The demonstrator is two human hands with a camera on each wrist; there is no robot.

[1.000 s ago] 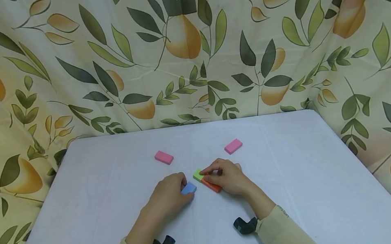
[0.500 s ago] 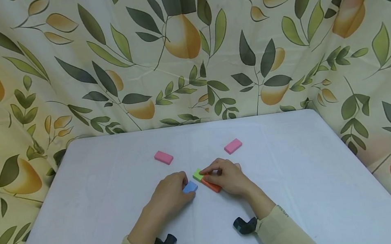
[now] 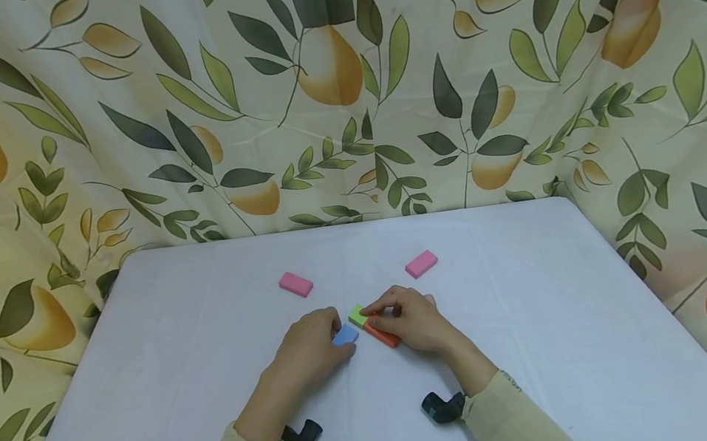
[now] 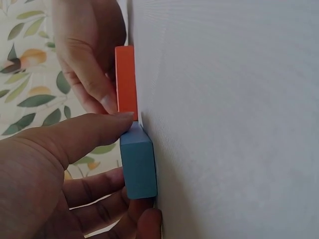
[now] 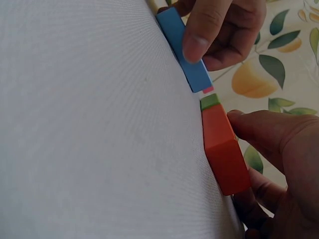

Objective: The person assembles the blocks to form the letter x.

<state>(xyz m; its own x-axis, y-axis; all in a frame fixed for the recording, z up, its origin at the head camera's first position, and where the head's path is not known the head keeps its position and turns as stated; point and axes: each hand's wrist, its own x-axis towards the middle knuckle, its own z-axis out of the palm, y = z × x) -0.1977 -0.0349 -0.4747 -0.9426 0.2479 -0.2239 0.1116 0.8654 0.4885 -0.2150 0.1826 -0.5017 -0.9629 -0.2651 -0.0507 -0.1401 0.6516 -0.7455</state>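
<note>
Low over the middle of the table, my left hand point(image 3: 310, 345) pinches a blue block point(image 3: 345, 335) between thumb and fingers; in the left wrist view the blue block point(image 4: 138, 167) shows its end face. To the right, my right hand point(image 3: 409, 317) holds an orange block point(image 3: 383, 333), thumb on its upper edge and fingers on its far side. A green block point(image 3: 357, 316) lies end to end with the orange one, and my right index fingertip reaches it. In the right wrist view a small gap separates the blue block point(image 5: 182, 47) from the green block point(image 5: 210, 101).
Two pink blocks lie farther back on the white-covered table point(image 3: 214, 388), a left pink block point(image 3: 296, 284) and a right pink block point(image 3: 422, 263). Behind the table's far edge hangs a leaf-and-fruit patterned curtain point(image 3: 346, 162). Each wrist carries a small black camera point(image 3: 444, 407).
My left hand has shifted slightly right and away from me with the blue block, closer to the green and orange blocks. My right hand has stayed in place.
</note>
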